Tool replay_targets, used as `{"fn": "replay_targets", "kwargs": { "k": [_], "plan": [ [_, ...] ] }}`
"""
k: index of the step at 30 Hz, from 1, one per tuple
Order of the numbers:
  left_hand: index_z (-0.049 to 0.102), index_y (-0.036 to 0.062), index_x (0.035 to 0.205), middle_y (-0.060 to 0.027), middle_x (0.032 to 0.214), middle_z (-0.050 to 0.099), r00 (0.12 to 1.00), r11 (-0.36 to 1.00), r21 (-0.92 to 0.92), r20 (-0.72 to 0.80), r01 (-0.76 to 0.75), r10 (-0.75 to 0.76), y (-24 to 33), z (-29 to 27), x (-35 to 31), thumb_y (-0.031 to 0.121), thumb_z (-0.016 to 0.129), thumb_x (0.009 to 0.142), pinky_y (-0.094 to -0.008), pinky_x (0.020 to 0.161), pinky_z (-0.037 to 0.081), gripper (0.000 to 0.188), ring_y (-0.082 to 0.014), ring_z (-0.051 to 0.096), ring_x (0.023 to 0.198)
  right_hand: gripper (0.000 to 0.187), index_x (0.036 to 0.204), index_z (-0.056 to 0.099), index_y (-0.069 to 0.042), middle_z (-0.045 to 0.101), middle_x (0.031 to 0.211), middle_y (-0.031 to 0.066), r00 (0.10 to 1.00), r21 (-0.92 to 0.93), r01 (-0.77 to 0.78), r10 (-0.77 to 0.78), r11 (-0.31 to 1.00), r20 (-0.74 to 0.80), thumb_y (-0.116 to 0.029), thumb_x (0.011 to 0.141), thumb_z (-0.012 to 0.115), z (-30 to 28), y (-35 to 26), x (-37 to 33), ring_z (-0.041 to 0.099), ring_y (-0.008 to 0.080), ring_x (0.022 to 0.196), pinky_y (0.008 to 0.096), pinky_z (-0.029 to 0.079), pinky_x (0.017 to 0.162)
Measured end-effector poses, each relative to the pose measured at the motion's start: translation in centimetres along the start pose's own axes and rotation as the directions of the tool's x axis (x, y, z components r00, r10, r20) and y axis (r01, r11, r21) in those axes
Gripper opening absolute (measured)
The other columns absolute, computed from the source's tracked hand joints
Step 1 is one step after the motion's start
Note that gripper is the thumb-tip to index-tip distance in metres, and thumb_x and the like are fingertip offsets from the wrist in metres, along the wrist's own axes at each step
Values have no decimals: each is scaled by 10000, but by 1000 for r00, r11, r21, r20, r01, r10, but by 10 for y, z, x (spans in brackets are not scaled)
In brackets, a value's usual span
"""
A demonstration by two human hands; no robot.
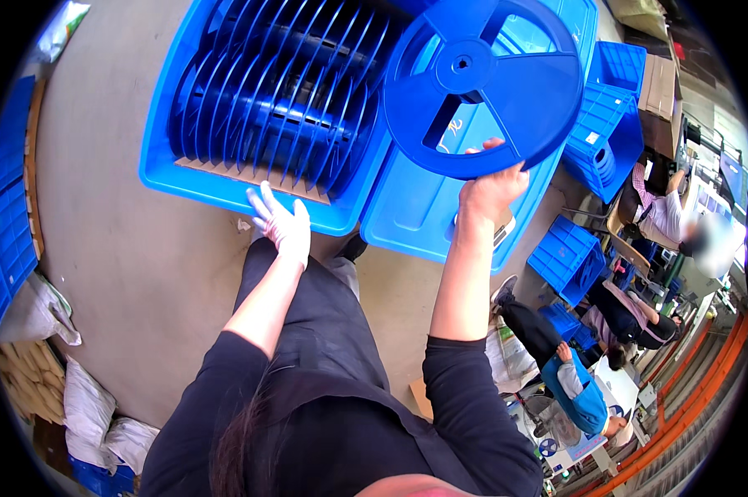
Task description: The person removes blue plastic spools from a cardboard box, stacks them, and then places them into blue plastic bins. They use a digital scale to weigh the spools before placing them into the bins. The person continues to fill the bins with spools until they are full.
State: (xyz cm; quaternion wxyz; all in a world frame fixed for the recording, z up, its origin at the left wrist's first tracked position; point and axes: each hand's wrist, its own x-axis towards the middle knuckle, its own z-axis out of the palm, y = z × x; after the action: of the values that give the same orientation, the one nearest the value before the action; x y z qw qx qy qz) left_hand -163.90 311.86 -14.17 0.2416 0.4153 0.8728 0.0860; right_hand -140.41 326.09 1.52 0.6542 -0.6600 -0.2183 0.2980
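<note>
My right hand [494, 190] grips the lower rim of a blue plastic reel [531, 95], its thumb and fingers closed on the edge. The reel has a round hub with a small centre hole and wide cut-outs, and is held above a blue lidded bin [415, 224]. Left of that bin, an open blue bin [162, 170] holds several blue reels [262, 108] standing on edge in rows. A strip of brown cardboard [245, 177] shows along their near side. My left hand [283, 228], in a white glove, has its fingers spread at the open bin's near rim, holding nothing.
Blue crates [585, 132] and a cardboard box [660, 95] stand at the right, with another blue crate [563, 258] nearer. One person in a blue vest [585, 398] and others work at tables there. White sacks [88, 406] and blue crates [5, 224] line the left.
</note>
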Motion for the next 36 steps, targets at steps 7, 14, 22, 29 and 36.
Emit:
{"fn": "replay_targets", "kwargs": {
  "k": [7,14,22,29,36],
  "plan": [
    [188,111,1505,-262,1554,91,963,984,100,-240,150,-123,-57,-74,113,330,587,899,-565,1149,108,758,-439,120,1433,379,899,624,-6,658,725,93,968,-630,233,-238,741,78,-306,1029,432,30,7,13,633,176,596,317,515,547],
    [214,71,1487,-242,1543,105,904,948,51,-321,315,-283,-54,-83,169,260,557,932,-459,1110,334,679,-411,265,1390,348,886,635,35,647,755,216,916,-847,328,-359,418,177,-262,989,487,82,21,28,630,393,720,434,479,641],
    [305,55,1447,-232,1546,33,911,940,-38,-237,339,-338,-46,-85,170,200,544,935,-454,1048,427,584,-419,424,1285,516,1306,437,30,424,1388,249,984,-868,178,-75,465,162,-295,933,587,67,114,49,459,373,1249,437,364,1040],
    [348,58,1429,-244,1542,33,896,925,-3,-246,379,-368,-56,-83,171,175,537,933,-450,1018,455,544,-417,446,1266,688,1493,221,-9,190,1555,216,840,-728,533,-167,431,516,-184,927,570,71,143,-7,174,342,1454,410,189,1170],
    [365,46,1413,-250,1544,13,899,924,-25,-222,382,-377,-50,-84,175,172,541,925,-472,994,456,534,-426,481,1222,666,1476,243,29,242,1533,239,905,-726,301,55,618,422,-371,987,454,122,209,74,217,347,1439,372,184,1176]
  ]
}}
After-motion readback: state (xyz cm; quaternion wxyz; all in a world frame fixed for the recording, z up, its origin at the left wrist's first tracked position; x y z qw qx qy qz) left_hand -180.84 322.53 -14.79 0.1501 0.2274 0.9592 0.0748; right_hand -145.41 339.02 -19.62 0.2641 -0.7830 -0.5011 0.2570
